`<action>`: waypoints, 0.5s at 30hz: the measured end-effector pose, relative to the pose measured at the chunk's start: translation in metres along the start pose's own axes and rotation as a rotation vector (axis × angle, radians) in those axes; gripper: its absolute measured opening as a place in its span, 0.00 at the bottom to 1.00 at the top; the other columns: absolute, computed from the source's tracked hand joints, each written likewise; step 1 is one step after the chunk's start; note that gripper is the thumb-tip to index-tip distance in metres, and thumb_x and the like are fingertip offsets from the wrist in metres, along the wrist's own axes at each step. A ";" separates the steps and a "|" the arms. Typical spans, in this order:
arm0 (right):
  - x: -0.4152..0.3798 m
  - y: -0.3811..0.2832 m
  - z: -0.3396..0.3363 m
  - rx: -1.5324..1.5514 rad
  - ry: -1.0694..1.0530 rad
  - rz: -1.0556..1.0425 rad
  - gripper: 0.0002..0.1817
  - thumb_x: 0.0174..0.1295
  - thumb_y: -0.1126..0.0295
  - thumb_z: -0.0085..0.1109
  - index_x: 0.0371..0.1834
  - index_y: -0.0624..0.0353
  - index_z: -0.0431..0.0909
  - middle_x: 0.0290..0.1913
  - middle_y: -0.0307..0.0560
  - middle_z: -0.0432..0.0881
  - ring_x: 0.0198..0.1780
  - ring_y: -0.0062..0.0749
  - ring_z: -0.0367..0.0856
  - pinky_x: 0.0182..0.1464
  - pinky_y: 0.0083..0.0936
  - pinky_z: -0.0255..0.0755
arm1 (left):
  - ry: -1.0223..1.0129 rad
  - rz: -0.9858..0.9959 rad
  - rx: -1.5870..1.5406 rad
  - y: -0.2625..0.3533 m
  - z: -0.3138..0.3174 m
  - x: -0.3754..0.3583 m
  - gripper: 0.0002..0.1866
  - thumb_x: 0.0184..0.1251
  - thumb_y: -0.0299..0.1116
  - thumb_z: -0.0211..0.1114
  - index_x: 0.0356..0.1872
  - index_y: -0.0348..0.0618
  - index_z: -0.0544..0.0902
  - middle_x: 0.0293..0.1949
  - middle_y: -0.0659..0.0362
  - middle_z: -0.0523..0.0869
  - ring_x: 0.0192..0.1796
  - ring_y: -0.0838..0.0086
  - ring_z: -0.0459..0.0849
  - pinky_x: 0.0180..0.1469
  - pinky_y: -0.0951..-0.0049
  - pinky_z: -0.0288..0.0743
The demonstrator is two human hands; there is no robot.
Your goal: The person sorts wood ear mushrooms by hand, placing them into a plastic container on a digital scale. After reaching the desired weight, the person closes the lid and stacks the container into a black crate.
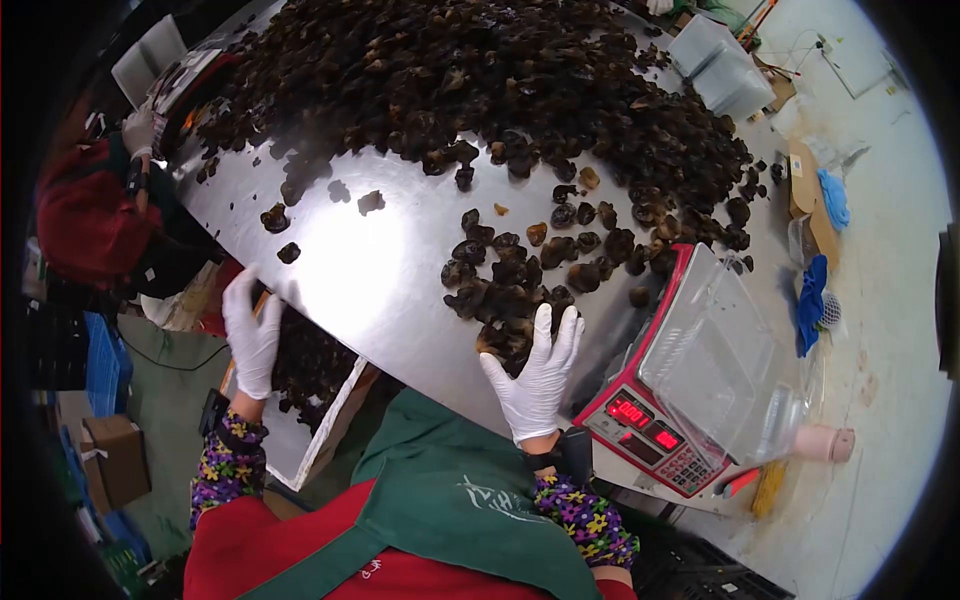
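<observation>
My right hand point(533, 385), in a white glove, is spread over the table's front edge. Its fingertips reach a small heap of dark brown, lumpy pieces point(505, 300), glossy and irregular. White-gloved too, my left hand point(252, 335) hovers at the table edge with fingers apart and nothing in them. Just right of it, below table level, a white-lined box point(330, 425) holds more dark pieces. A far larger mound of the same pieces point(450, 80) covers the back of the metal table point(350, 260).
A red scale point(640, 430) with lit digits and a clear plastic tub point(715, 340) on top stands at right. Clear containers point(720, 65) sit at the back right. A co-worker's red sleeve point(95, 215) and gloved hand point(138, 130) show at left.
</observation>
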State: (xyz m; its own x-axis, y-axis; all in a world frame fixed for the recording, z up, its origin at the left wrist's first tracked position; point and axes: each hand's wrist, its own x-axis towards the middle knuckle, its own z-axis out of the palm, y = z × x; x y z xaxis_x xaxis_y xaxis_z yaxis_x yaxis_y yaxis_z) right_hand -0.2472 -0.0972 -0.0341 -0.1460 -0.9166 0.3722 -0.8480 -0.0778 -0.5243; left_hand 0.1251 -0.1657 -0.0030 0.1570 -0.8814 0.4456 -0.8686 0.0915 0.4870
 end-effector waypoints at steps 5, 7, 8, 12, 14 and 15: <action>0.001 0.001 0.000 -0.018 0.014 -0.013 0.55 0.56 0.48 0.76 0.83 0.52 0.54 0.80 0.69 0.48 0.77 0.80 0.48 0.75 0.69 0.52 | -0.314 0.080 -0.488 0.089 0.052 0.031 0.15 0.66 0.25 0.70 0.54 0.37 0.83 0.55 0.49 0.84 0.59 0.58 0.83 0.61 0.66 0.78; 0.001 0.000 -0.001 -0.014 -0.003 0.003 0.55 0.55 0.48 0.76 0.83 0.53 0.55 0.80 0.69 0.48 0.77 0.80 0.49 0.75 0.68 0.52 | -0.338 0.339 -0.474 0.121 0.079 0.051 0.17 0.67 0.27 0.68 0.56 0.39 0.83 0.57 0.48 0.82 0.58 0.55 0.83 0.61 0.63 0.78; 0.001 -0.002 -0.002 -0.025 -0.004 0.006 0.55 0.54 0.49 0.77 0.82 0.53 0.55 0.80 0.69 0.49 0.77 0.79 0.49 0.75 0.67 0.53 | -0.382 0.369 -0.510 0.130 0.100 0.058 0.19 0.67 0.30 0.67 0.58 0.39 0.82 0.59 0.47 0.81 0.57 0.52 0.82 0.61 0.60 0.77; 0.002 -0.002 -0.002 -0.008 0.000 0.025 0.55 0.54 0.51 0.77 0.82 0.53 0.55 0.80 0.69 0.49 0.77 0.79 0.50 0.75 0.67 0.52 | -0.492 0.541 -0.444 0.161 0.162 0.072 0.24 0.67 0.40 0.70 0.61 0.41 0.81 0.56 0.44 0.81 0.59 0.47 0.78 0.63 0.55 0.73; 0.002 -0.001 -0.002 -0.019 0.010 0.020 0.57 0.53 0.51 0.78 0.83 0.54 0.54 0.80 0.70 0.48 0.78 0.78 0.49 0.76 0.66 0.51 | -0.634 0.549 -0.489 0.174 0.166 0.059 0.24 0.68 0.43 0.69 0.60 0.42 0.81 0.52 0.45 0.82 0.56 0.48 0.78 0.61 0.55 0.74; 0.002 -0.001 -0.002 -0.023 0.013 0.012 0.58 0.52 0.52 0.79 0.83 0.55 0.52 0.81 0.71 0.48 0.78 0.77 0.48 0.77 0.64 0.50 | -0.691 0.525 -0.541 0.182 0.161 0.048 0.24 0.69 0.43 0.69 0.61 0.42 0.80 0.53 0.46 0.81 0.57 0.49 0.79 0.61 0.55 0.74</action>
State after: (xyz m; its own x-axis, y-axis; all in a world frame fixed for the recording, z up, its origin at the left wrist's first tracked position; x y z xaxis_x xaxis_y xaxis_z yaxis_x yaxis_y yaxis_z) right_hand -0.2475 -0.0980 -0.0319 -0.1628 -0.9123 0.3758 -0.8576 -0.0575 -0.5111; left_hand -0.1017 -0.2661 -0.0141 -0.6361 -0.7289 0.2530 -0.3946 0.5891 0.7052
